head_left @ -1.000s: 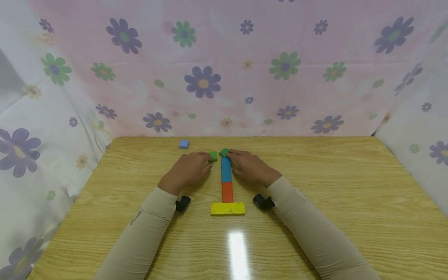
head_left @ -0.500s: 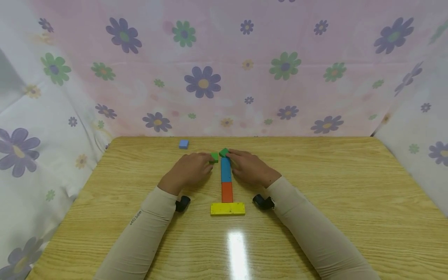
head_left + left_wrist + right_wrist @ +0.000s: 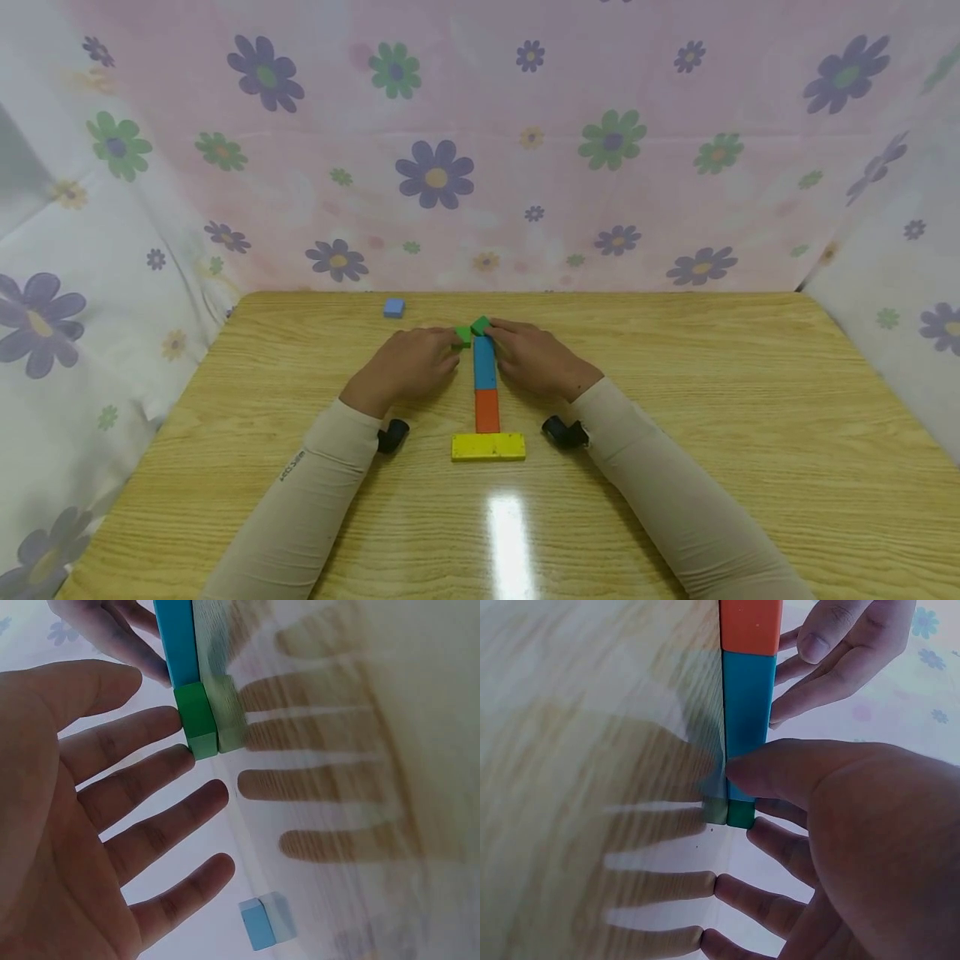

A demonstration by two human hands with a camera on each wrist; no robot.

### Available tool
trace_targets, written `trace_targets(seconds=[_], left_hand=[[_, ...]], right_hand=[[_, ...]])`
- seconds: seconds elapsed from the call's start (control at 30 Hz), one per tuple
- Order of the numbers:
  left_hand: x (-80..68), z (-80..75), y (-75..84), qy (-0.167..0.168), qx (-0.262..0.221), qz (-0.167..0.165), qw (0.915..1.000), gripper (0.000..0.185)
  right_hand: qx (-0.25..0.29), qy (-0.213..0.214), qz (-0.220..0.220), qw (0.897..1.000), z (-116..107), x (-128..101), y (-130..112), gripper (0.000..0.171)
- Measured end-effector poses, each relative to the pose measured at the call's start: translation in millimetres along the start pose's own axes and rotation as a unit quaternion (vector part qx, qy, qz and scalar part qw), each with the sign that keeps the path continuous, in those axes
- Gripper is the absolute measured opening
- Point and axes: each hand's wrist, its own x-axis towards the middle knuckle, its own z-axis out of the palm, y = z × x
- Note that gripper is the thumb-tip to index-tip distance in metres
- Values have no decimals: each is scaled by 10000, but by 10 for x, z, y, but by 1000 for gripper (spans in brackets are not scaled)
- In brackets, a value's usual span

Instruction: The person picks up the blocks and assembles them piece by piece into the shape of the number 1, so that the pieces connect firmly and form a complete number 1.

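Two green blocks (image 3: 472,330), touching fingers (image 3: 450,342)

Head view: high, facing forward and down across the table (image 3: 675,467) toward the flowered curtain (image 3: 480,142); both forearms in frame, mid-distance.

Left wrist view: very close, low beside the palm, looking along the fingers.

Right wrist view: equally close, low behind that hand.

Shared by all three: blue bar (image 3: 484,364) (image 3: 177,637) (image 3: 747,712). Orange block (image 3: 487,412) (image 3: 751,626) appears in head and right wrist views.
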Motion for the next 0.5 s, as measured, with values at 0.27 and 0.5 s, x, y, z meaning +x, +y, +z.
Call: trace_targets(seconds=[0.27,0.5], left_hand=[[19,11,-5,-52,-12,-53,10000,36],[13,5,-6,-63,42,-14,10000,36]], right_hand=[[11,10,-8,10000,-18,-7,-11,56],[16,63,-83,9999,-17,-4,-3,56]])
